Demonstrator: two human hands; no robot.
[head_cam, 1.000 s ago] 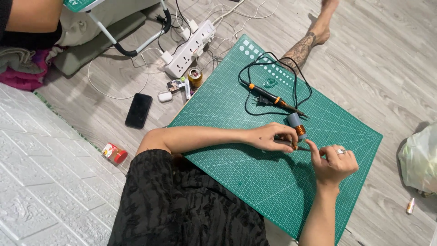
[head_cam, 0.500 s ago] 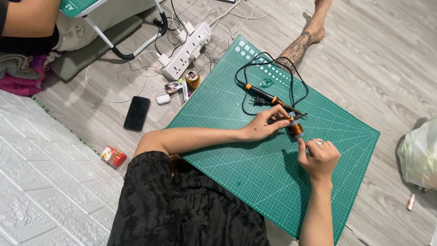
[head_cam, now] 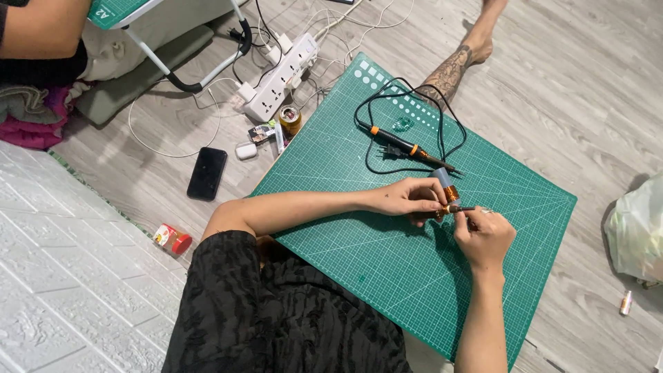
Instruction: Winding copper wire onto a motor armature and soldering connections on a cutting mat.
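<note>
My left hand (head_cam: 405,198) reaches across the green cutting mat (head_cam: 359,249) and holds a small copper-coloured coil part (head_cam: 450,195) with a pale blue end. My right hand (head_cam: 485,237) meets it from the right, fingers pinched on a thin dark rod (head_cam: 464,208) at the coil's lower end. Both hands touch over the mat's middle right. Just beyond them lies a soldering iron (head_cam: 409,147) with an orange and black handle, its black cord (head_cam: 387,117) looped on the mat.
A white power strip (head_cam: 282,78) with plugs and cables lies beyond the mat's far corner. A black phone (head_cam: 207,173), a small can (head_cam: 290,119) and a red-capped bottle (head_cam: 173,239) rest on the wooden floor at left. A plastic bag (head_cam: 635,231) sits right. Another person's arm (head_cam: 41,31) is top left.
My right hand has moved left to the coil and closed on the thin rod. My left hand has shifted slightly toward the soldering iron, still holding the coil.
</note>
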